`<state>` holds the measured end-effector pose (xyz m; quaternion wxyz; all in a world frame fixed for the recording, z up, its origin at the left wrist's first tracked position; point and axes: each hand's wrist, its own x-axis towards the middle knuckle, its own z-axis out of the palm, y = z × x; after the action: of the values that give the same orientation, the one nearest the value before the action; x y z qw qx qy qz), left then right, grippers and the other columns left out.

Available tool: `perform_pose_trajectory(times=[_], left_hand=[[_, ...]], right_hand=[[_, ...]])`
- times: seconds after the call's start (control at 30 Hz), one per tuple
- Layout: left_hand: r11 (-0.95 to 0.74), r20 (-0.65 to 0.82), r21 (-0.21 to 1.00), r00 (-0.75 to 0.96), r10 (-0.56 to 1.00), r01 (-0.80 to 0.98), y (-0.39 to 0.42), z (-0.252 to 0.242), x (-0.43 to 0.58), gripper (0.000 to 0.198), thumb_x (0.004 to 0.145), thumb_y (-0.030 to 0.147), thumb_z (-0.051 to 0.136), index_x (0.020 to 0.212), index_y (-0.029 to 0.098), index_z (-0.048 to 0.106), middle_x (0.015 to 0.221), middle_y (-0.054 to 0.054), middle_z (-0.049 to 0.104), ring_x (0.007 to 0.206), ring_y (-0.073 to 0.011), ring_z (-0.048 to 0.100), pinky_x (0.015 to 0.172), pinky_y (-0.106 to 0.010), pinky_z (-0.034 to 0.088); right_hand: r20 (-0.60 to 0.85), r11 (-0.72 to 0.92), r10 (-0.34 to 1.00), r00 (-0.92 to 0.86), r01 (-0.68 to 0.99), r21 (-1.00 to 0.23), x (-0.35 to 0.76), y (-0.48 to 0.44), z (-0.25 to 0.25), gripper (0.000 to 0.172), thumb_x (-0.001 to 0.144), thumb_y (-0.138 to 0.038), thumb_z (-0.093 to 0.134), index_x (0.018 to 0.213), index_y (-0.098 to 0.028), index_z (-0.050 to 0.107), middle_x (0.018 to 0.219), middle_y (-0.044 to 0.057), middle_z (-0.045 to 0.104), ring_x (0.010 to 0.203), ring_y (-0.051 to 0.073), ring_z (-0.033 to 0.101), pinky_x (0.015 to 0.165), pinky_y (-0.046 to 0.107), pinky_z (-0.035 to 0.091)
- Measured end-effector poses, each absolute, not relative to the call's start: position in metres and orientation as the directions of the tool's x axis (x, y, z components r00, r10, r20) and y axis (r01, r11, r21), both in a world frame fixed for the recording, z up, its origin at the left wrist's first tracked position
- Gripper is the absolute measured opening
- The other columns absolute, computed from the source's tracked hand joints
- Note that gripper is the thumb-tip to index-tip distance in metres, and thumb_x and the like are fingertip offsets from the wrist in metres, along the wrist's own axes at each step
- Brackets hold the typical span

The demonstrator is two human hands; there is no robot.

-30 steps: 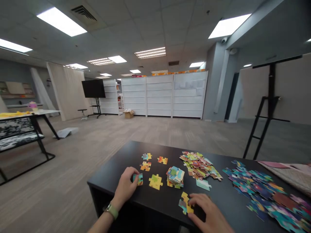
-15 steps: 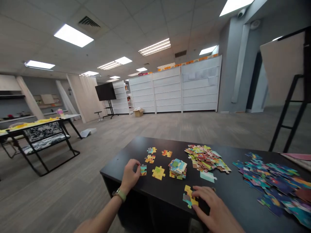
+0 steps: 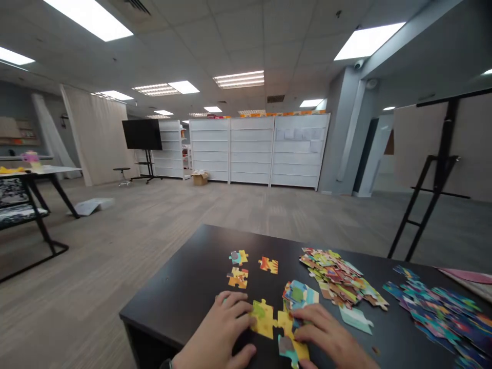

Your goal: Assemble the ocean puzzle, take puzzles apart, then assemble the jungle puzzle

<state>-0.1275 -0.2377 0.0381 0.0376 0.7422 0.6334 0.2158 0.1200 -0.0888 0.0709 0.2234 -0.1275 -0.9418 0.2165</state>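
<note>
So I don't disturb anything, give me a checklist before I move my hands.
1. Left hand touching the yellow-and-green cardboard jigsaw piece: ok.
2. Right hand touching the yellow, teal and grey jigsaw section: ok.
3. Those two fully interlocked: cannot tell.
4. Squarish stack of multicoloured jigsaw pieces uncovered: not ok, the right hand overlaps it in view.
5. Loose red-yellow-green jigsaw pile separate from the dark blue-purple pile: ok, black tabletop shows between.

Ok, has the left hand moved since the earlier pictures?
Yes. Judged against the left corner of the table, the left hand has moved right, and is now at the yellow puzzle piece.
</note>
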Motion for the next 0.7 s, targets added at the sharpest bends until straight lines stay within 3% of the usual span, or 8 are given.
perform_pose_trajectory(times=[0.13, 0.23, 0.33, 0.47, 0.57, 0.7], left_hand=[[-0.276, 0.319, 0.202, 0.203, 0.926, 0.94, -0.222, 0.005, -0.141, 0.024, 0.101, 0.037, 0.062, 0.124, 0.04, 0.066, 0.118, -0.002, 0.073, 0.115, -0.0276, 0.064, 0.1, -0.041, 0.047], [-0.29, 0.365, 0.244, 0.19, 0.912, 0.925, -0.214, -0.002, -0.158, 0.023, 0.102, 0.043, 0.058, 0.123, 0.043, 0.067, 0.115, -0.001, 0.073, 0.107, -0.0259, 0.066, 0.091, -0.037, 0.05], [-0.18, 0.334, 0.359, 0.055, 0.941, 0.916, -0.211, 0.011, -0.175, 0.036, 0.095, 0.043, 0.065, 0.131, 0.037, 0.064, 0.13, -0.006, 0.067, 0.117, -0.0311, 0.061, 0.096, -0.043, 0.051], [-0.062, 0.224, 0.422, -0.038, 0.974, 0.904, -0.211, 0.022, -0.191, 0.05, 0.093, 0.039, 0.065, 0.143, 0.038, 0.055, 0.151, -0.006, 0.054, 0.138, -0.0369, 0.048, 0.11, -0.054, 0.043], [-0.038, 0.222, 0.433, -0.066, 0.973, 0.901, -0.215, 0.015, -0.201, 0.046, 0.093, 0.043, 0.066, 0.139, 0.043, 0.058, 0.148, -0.002, 0.058, 0.136, -0.0362, 0.052, 0.111, -0.053, 0.044], [0.069, 0.252, 0.401, -0.182, 0.951, 0.914, -0.224, 0.004, -0.215, 0.038, 0.094, 0.048, 0.062, 0.132, 0.045, 0.062, 0.143, -0.001, 0.062, 0.132, -0.0349, 0.055, 0.107, -0.052, 0.047]], right_hand=[[0.326, 0.937, 0.178, -0.928, 0.058, -0.345, 0.076, -0.078, 0.096, 0.031, 0.082, -0.021, 0.07, 0.107, -0.035, 0.078, 0.128, 0.004, 0.073, 0.121, 0.032, 0.065, 0.106, 0.047, 0.053], [0.311, 0.968, 0.118, -0.943, 0.04, -0.247, 0.062, -0.059, 0.096, 0.03, 0.084, -0.023, 0.067, 0.11, -0.034, 0.077, 0.132, 0.005, 0.071, 0.121, 0.032, 0.065, 0.104, 0.047, 0.054], [0.447, 0.967, 0.223, -0.866, 0.141, -0.211, 0.065, -0.029, 0.079, 0.026, 0.088, -0.033, 0.066, 0.112, -0.035, 0.076, 0.135, 0.006, 0.069, 0.126, 0.034, 0.061, 0.109, 0.053, 0.05], [0.562, 0.897, 0.443, -0.698, 0.339, -0.285, 0.079, 0.008, 0.059, 0.023, 0.088, -0.045, 0.064, 0.104, -0.033, 0.075, 0.133, 0.008, 0.068, 0.124, 0.037, 0.062, 0.107, 0.057, 0.049], [0.544, 0.841, 0.541, -0.641, 0.403, -0.362, 0.084, 0.017, 0.054, 0.025, 0.09, -0.049, 0.06, 0.101, -0.032, 0.074, 0.133, 0.009, 0.068, 0.125, 0.037, 0.061, 0.107, 0.057, 0.05], [0.441, 0.842, 0.523, -0.729, 0.363, -0.398, 0.08, 0.008, 0.049, 0.024, 0.092, -0.046, 0.06, 0.106, -0.032, 0.073, 0.138, 0.008, 0.066, 0.132, 0.035, 0.056, 0.112, 0.055, 0.045]])
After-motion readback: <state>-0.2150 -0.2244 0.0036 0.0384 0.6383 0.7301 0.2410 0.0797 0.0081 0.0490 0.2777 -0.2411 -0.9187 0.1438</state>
